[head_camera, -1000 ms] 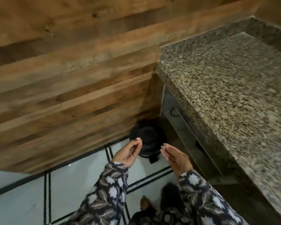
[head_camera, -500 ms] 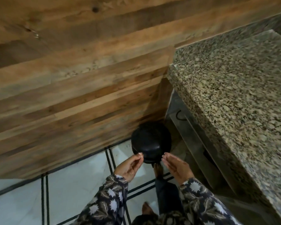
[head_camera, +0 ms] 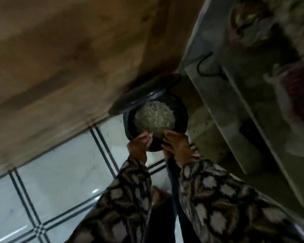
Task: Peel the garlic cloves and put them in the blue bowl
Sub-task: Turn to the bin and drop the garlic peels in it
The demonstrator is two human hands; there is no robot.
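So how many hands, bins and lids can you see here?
hands: 2, the left hand and the right hand
black bin: 1
lid: 1
total: 4

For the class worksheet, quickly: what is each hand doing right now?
Left hand: pinches a small pale scrap over the black bin.
Right hand: too blurred to tell.
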